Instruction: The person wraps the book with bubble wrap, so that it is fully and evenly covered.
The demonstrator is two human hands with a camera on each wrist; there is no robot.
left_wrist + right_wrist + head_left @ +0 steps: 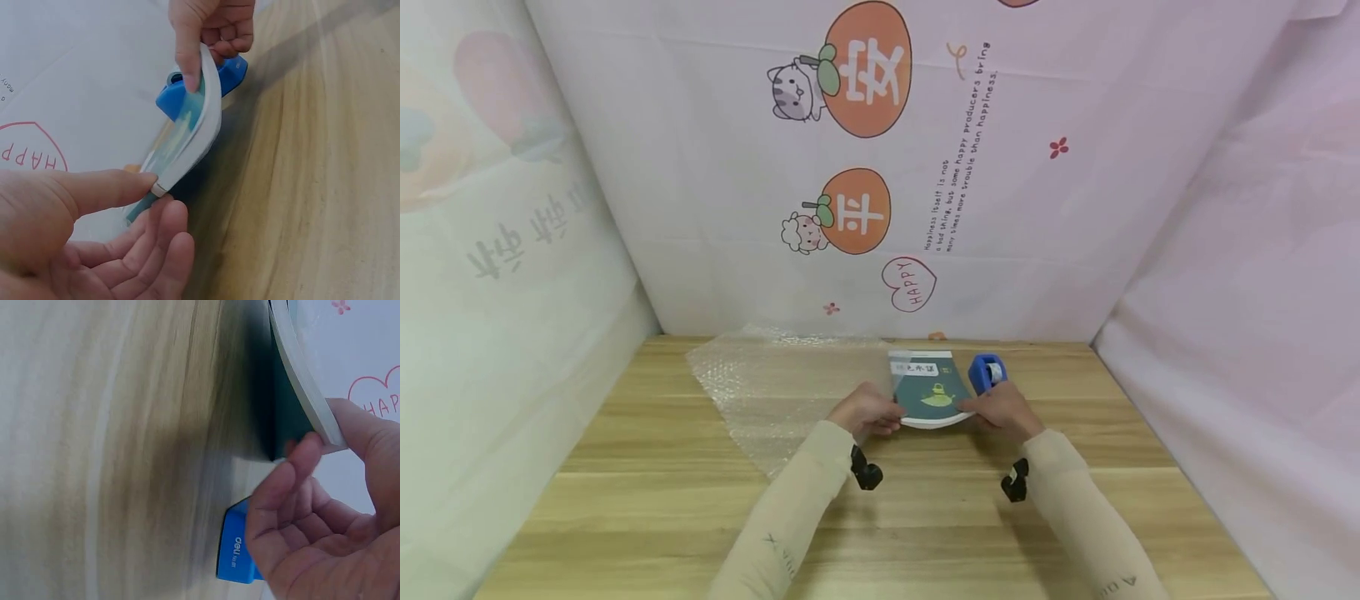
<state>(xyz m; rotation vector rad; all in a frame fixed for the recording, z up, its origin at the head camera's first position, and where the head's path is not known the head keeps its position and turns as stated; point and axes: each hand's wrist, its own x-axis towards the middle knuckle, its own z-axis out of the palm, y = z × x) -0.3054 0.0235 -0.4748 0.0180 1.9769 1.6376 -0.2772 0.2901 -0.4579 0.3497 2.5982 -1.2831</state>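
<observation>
A dark green book (928, 387) with a white label and a yellow-green drawing lies between both hands, its near edge lifted and bowed. My left hand (871, 408) pinches the near left corner between thumb and fingers. At the near right corner, my right hand (1006, 408) pinches the book too, thumb on top and a finger below, as the right wrist view shows. A clear sheet of bubble wrap (782, 383) spreads on the table to the left, reaching the book's left side. Just behind my right hand stands a blue tape dispenser (983, 371), partly hidden by the hand in the right wrist view.
The wooden table (925, 533) carries everything. A white printed cloth (730, 208) hangs along its back edge, and more cloth (1240, 333) closes in the right and left sides. Dark camera mounts (867, 471) sit on both wrists.
</observation>
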